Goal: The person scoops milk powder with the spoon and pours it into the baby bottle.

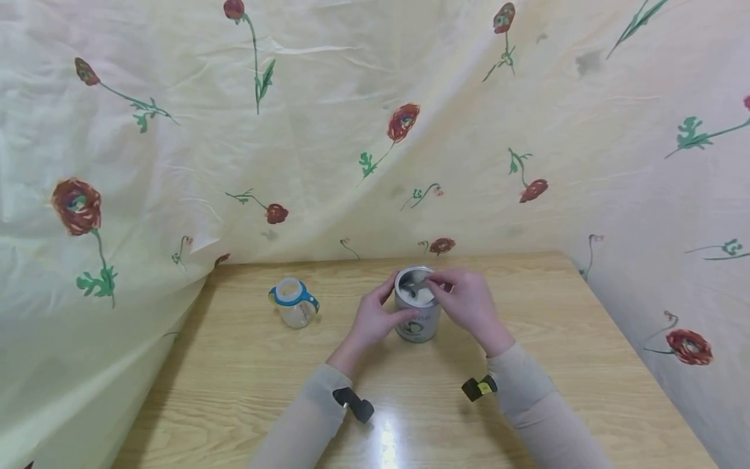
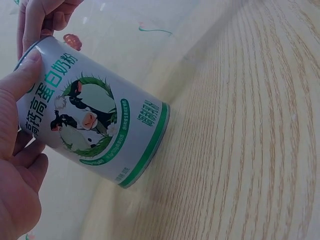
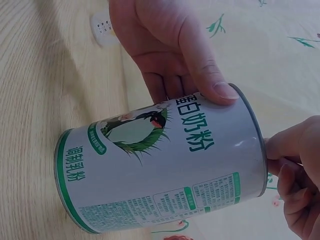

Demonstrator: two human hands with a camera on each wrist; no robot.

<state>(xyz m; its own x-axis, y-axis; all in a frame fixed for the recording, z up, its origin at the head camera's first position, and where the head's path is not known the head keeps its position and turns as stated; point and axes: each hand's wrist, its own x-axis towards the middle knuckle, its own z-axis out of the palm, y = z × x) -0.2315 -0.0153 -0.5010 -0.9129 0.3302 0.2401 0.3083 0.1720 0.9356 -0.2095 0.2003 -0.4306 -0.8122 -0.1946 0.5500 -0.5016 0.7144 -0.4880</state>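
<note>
A milk powder can (image 1: 417,322), white with green lettering and a cow picture, stands upright on the table, its mouth uncovered at least in part. My left hand (image 1: 376,317) grips its left side, thumb across the front near the top. The same can (image 2: 95,110) fills much of the left wrist view. At the right of the rim, my right hand (image 1: 469,301) pinches what looks like a silvery seal (image 1: 423,294) at the mouth. Those right fingertips (image 3: 275,147) meet the rim in the right wrist view; what they pinch is hidden there.
A clear baby bottle (image 1: 295,314) with a blue two-handled collar stands left of the can. The wooden table (image 1: 246,378) meets a flower-printed cloth (image 1: 328,130) at the back and sides. Dark straps with small devices sit on both wrists.
</note>
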